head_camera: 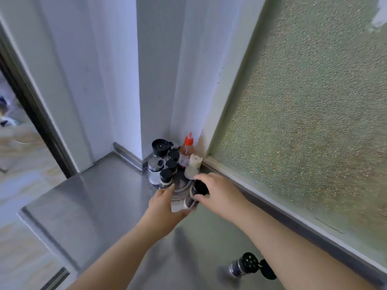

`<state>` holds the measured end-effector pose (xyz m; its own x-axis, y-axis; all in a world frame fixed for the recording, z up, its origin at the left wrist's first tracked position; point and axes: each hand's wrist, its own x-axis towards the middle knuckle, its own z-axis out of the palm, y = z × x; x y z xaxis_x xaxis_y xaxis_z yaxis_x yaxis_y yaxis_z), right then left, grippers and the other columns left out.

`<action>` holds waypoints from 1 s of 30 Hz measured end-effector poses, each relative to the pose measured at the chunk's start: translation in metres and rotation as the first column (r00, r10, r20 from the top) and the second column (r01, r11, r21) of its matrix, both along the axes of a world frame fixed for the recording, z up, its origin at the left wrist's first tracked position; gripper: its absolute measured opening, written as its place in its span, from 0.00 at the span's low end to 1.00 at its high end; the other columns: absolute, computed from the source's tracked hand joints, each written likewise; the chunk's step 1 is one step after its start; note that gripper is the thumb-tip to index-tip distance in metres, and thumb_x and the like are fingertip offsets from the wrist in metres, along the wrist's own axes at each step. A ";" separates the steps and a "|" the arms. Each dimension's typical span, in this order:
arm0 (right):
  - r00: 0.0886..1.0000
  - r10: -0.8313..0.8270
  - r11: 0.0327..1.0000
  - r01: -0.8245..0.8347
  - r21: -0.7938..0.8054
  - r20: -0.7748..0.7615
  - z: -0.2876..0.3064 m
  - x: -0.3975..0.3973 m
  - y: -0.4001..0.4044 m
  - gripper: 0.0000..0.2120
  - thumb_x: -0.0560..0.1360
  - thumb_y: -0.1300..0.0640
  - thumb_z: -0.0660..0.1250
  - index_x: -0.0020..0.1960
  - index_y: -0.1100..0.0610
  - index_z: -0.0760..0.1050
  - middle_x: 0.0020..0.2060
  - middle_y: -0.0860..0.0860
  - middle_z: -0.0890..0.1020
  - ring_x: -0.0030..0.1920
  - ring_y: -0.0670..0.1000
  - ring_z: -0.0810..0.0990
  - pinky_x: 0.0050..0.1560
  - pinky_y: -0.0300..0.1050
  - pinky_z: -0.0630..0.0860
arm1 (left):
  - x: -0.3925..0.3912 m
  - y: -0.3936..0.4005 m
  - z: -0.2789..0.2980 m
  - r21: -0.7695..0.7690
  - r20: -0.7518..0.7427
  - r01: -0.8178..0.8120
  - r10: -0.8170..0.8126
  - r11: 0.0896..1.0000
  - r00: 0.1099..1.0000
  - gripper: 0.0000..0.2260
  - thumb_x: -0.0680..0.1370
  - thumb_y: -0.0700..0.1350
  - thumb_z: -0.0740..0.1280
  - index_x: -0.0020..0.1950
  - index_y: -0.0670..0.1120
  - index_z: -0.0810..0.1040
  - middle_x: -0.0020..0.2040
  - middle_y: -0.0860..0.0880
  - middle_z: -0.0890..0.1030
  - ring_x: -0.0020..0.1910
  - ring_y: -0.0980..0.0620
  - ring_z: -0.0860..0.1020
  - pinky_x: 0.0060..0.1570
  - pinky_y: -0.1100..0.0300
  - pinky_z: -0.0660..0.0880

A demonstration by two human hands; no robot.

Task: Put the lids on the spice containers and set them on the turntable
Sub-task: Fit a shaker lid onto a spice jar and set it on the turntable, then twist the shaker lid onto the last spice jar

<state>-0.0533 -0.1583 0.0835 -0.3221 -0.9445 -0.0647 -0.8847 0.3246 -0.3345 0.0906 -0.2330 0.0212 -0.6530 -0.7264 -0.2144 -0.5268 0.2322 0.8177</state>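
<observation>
A round turntable (pixel 181 186) sits in the corner of the steel counter. On it stand several black-lidded spice jars (pixel 166 176), a large black-capped jar (pixel 160 147), a silver-lidded glass shaker (pixel 154 169), a red-capped bottle (pixel 187 152) and a white-capped bottle (pixel 193 167). My left hand (pixel 165 204) grips the turntable's near edge. My right hand (pixel 217 192) holds a black-lidded spice jar (pixel 196 192) over the turntable's near right rim. Another spice jar (pixel 244 264) stands at the lower right with its black flip lid (pixel 267 268) open, showing the shaker holes.
The steel counter (pixel 100 206) runs along a frosted window (pixel 303 122) on the right and white wall panels behind. Its left edge drops off to a tiled floor (pixel 18 185). A low steel backsplash (pixel 127 153) lines the corner.
</observation>
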 end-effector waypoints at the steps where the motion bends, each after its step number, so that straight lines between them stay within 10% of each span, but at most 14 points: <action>1: 0.999 -0.032 0.999 0.032 -0.015 0.012 -0.010 -0.002 -0.014 0.21 0.72 0.52 0.69 0.64 0.52 0.72 0.57 0.54 0.78 0.58 0.55 0.77 0.54 0.45 0.73 | 0.008 -0.010 -0.006 0.021 -0.001 -0.054 0.054 0.998 0.999 0.32 0.71 0.51 0.70 0.72 0.49 0.61 0.66 0.47 0.67 0.67 0.47 0.65 0.64 0.48 0.69; 6: 0.993 -0.103 0.995 0.104 -0.011 0.057 -0.056 -0.014 -0.076 0.15 0.70 0.54 0.69 0.56 0.55 0.75 0.51 0.56 0.80 0.53 0.57 0.79 0.47 0.45 0.73 | 0.041 -0.047 -0.019 0.019 -0.025 -0.202 0.203 0.979 0.979 0.22 0.73 0.43 0.69 0.66 0.47 0.70 0.58 0.50 0.75 0.55 0.51 0.73 0.54 0.61 0.67; 16: 0.979 -0.124 0.988 0.108 0.108 0.160 -0.093 -0.017 -0.095 0.30 0.71 0.53 0.70 0.71 0.53 0.65 0.64 0.57 0.76 0.62 0.58 0.75 0.60 0.51 0.73 | 0.039 -0.072 -0.015 0.031 -0.071 -0.069 0.071 0.997 0.995 0.12 0.73 0.40 0.67 0.51 0.55 0.74 0.50 0.54 0.79 0.47 0.56 0.78 0.53 0.60 0.73; 22: 0.986 -0.117 0.991 0.107 0.081 0.119 -0.050 -0.032 -0.045 0.34 0.72 0.52 0.70 0.74 0.52 0.60 0.67 0.55 0.72 0.62 0.56 0.74 0.60 0.46 0.69 | 0.009 -0.047 -0.017 0.026 -0.068 0.151 -0.149 0.988 0.986 0.11 0.72 0.41 0.68 0.41 0.58 0.73 0.47 0.55 0.79 0.48 0.58 0.77 0.49 0.64 0.70; 30: 0.927 -0.344 0.934 0.322 0.155 0.151 -0.018 -0.056 0.108 0.28 0.74 0.49 0.67 0.72 0.50 0.63 0.64 0.49 0.75 0.60 0.49 0.75 0.57 0.40 0.67 | -0.051 0.052 -0.044 0.140 -0.013 0.618 -0.623 0.773 0.782 0.18 0.69 0.41 0.71 0.52 0.58 0.72 0.55 0.61 0.75 0.53 0.63 0.75 0.45 0.72 0.69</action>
<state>-0.1096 -0.0500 0.0655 -0.5896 -0.7653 -0.2585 -0.6504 0.6395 -0.4099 0.0400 -0.1814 -0.0229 -0.9435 -0.1297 -0.3051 -0.3311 0.4116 0.8491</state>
